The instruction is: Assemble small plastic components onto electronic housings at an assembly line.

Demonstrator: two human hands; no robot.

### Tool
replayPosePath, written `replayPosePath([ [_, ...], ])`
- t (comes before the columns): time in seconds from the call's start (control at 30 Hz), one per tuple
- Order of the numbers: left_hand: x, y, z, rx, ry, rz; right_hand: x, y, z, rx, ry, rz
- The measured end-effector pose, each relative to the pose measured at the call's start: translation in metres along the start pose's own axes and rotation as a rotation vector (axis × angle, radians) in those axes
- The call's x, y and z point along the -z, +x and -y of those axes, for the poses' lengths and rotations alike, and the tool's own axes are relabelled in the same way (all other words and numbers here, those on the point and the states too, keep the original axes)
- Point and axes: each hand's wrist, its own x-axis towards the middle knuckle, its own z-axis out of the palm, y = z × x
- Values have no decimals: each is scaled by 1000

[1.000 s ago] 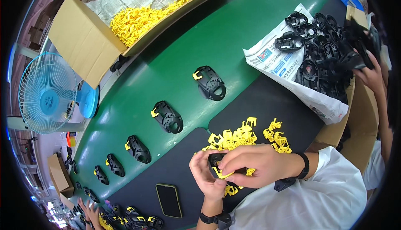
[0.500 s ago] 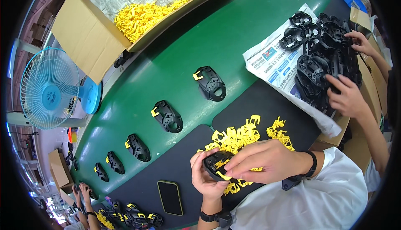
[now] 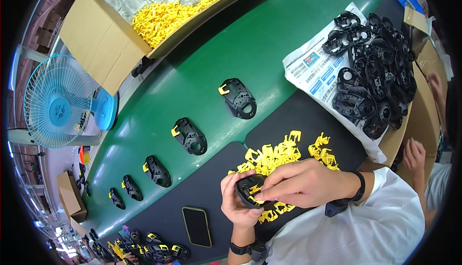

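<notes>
left hand (image 3: 239,203), right hand (image 3: 303,184), glossy black plastic housing (image 3: 248,190)

There is one view only, from a camera worn on the person's head, looking steeply down over the workbench. Its wide fisheye lens bends the green belt (image 3: 192,72) into an arc from lower left to upper right and leaves a dark rim round the frame. The left hand (image 3: 240,205) and right hand (image 3: 303,183) sit close under the lens, low and right of centre; the fan (image 3: 57,101) at the left edge and the cardboard box (image 3: 101,34) at the top lie farther off. No second view shares the scene.
</notes>
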Motion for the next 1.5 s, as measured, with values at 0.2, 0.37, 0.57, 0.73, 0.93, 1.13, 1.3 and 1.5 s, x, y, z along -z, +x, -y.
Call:
replayPosePath([
  [0.2,1,2,1,-74,-14,11,-3,-4,-2,25,9,-63],
  [0.37,-2,5,1,-128,8,13,8,1,7,63,-121,-3],
  [0.57,-2,14,-3,-264,99,81,24,-3,16,155,-316,142],
  [0.73,-13,19,-6,-277,9,103,24,-10,13,187,-272,71],
  [0.93,-10,18,-15,-233,78,115,5,-20,18,252,-210,-50],
  [1.13,-14,-1,-14,-298,81,116,-14,-42,11,390,-422,-199],
  [1.3,-24,-30,-33,-157,-226,28,-38,-77,-2,632,-625,-310],
  [1.5,-29,-66,-25,-273,-177,127,-38,-97,24,570,-266,-246],
])
